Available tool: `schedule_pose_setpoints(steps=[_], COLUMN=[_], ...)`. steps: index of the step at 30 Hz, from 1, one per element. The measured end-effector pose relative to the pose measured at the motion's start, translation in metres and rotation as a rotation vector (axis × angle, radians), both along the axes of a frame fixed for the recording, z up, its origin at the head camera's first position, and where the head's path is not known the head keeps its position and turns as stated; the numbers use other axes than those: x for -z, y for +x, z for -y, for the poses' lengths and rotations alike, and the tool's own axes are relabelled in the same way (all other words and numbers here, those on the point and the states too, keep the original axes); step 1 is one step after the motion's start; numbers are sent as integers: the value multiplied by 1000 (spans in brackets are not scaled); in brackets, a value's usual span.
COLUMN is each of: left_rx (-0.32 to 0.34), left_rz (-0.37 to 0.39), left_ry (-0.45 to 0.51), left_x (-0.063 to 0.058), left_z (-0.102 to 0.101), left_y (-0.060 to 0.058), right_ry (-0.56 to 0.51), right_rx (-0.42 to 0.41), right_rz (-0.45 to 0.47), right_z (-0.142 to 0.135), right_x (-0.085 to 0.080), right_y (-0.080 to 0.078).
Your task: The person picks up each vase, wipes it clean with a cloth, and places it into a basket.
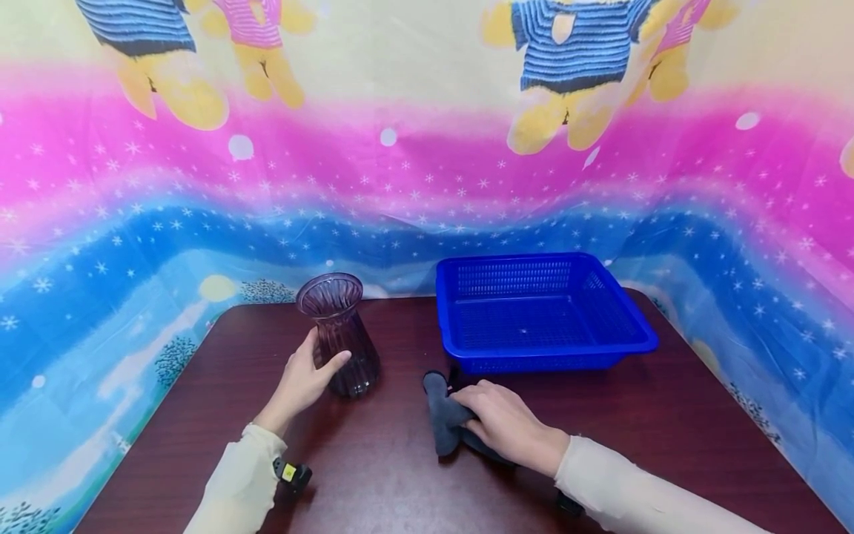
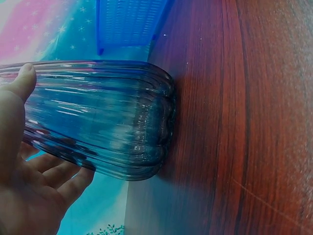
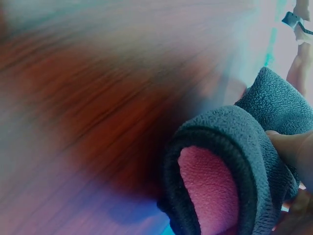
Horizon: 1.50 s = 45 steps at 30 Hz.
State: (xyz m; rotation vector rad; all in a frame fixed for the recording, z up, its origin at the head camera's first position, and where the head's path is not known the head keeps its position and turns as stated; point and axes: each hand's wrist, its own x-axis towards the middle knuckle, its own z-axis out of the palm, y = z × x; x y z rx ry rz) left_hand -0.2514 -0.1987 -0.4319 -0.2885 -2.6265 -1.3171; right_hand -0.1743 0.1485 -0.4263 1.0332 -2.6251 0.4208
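A purple, ribbed glass vase (image 1: pixel 353 348) with a flared mouth stands nearly upright, leaning slightly, at the left of the table. My left hand (image 1: pixel 302 380) grips its side, thumb in front and fingers around the back. In the left wrist view the vase's base (image 2: pixel 151 122) is close to the tabletop; whether it touches I cannot tell. My right hand (image 1: pixel 512 424) pinches a bunched grey cloth (image 1: pixel 440 419) in front of the basket. The right wrist view shows the cloth folded over, with a pink inner side (image 3: pixel 208 191) and dark edging. Part of the cloth is hidden under the hand.
A blue plastic basket (image 1: pixel 547 360) with mesh walls stands at the back right of the dark brown wooden table (image 1: pixel 373 475). A printed curtain (image 1: pixel 400 178) hangs right behind the table and along both sides.
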Motion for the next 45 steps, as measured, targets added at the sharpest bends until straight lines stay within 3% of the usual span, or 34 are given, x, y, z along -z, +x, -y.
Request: schedule_pose_setpoints(steps=[20, 30, 45], left_rx=[13, 18, 7], left_rz=[1, 4, -4], left_ry=[14, 19, 4], left_x=[0, 2, 1], left_z=[1, 2, 1], left_y=[-1, -3, -1], right_ry=[55, 85, 91], right_rx=[21, 51, 90], right_rz=[-22, 56, 271], right_z=[-35, -52, -60], right_x=[-2, -5, 0], right_y=[7, 4, 0])
